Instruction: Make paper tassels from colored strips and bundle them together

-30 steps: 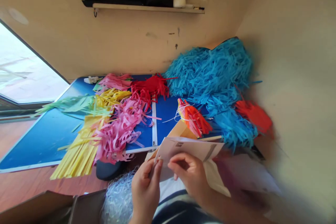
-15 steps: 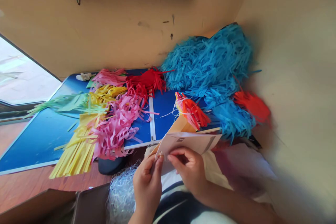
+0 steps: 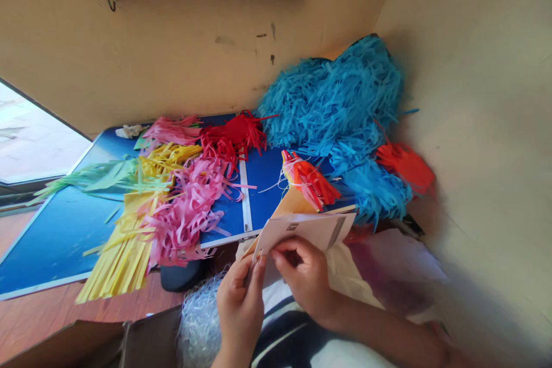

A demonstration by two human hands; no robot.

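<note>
1. Card (image 3: 308, 230), white and folded, sits pinched between left hand (image 3: 240, 305) and right hand (image 3: 307, 282), above the lap.
2. Step, judged: creasing or opening; next needs steady thumbs.
3. Beyond: pink strips (image 3: 190, 213), blue board (image 3: 52, 236), blue shreds (image 3: 336, 103).

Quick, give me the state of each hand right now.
Left hand: closed, pinching the lower left edge of the white folded paper.
Right hand: closed, fingers curled on the same paper.
</note>
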